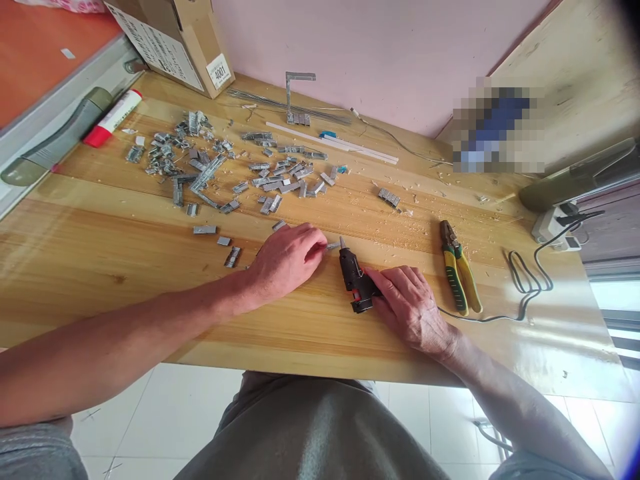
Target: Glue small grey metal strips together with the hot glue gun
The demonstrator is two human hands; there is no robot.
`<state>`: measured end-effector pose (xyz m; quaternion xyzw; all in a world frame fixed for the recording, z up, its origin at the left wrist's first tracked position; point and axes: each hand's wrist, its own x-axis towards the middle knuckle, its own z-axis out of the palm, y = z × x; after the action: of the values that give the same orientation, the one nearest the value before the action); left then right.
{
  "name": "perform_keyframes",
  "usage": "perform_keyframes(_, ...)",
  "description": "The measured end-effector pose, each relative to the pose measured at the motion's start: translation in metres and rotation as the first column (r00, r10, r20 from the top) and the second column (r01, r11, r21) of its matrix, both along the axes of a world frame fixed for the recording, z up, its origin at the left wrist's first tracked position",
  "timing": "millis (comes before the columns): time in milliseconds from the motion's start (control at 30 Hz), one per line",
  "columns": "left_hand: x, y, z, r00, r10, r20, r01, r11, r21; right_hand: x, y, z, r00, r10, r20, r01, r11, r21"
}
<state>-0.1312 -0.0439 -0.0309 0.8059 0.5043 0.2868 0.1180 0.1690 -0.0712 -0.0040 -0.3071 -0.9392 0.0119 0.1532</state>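
Note:
My right hand (pixel 417 310) is wrapped round the handle of a black glue gun (pixel 354 277), whose nozzle points away from me. Pinched in the fingers of my left hand (pixel 290 257) is a small grey piece (pixel 333 246); its end lies close to the nozzle, and whether they touch I cannot tell. Several flat grey pieces (pixel 205 230) lie on the wooden table beyond and left of my left hand. A short joined grey block (pixel 389 197) rests farther back, beyond the glue gun.
Pliers (pixel 461 273) lie right of my right hand, near a looped cable (pixel 525 293) and a power strip (pixel 557 230). Behind are white sticks (pixel 350 148), thin wires (pixel 300 109) and an L-shaped grey piece (pixel 289 97). A cardboard box (pixel 175 40) and red-white tube (pixel 115 119) stand left.

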Motion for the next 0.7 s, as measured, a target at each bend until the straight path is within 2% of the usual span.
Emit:
perform_keyframes(333, -0.001, 0.000, -0.002, 1.000, -0.009, 0.017, 0.009, 1.000, 0.007, -0.011, 0.000, -0.004, 0.999, 0.032, 0.021, -0.033, 0.999, 0.025)
perform_keyframes(533, -0.002, 0.000, -0.004, 1.000, 0.009, 0.001, -0.009, 1.000, 0.016, -0.005, 0.001, -0.004, 0.999, -0.036, 0.010, 0.036, 0.999, 0.014)
perform_keyframes(700, -0.003, 0.001, -0.001, 1.000, 0.011, -0.008, -0.011, 1.000, 0.003, -0.009, 0.003, -0.006, 1.000, 0.001, 0.030, -0.002, 1.000, 0.015)
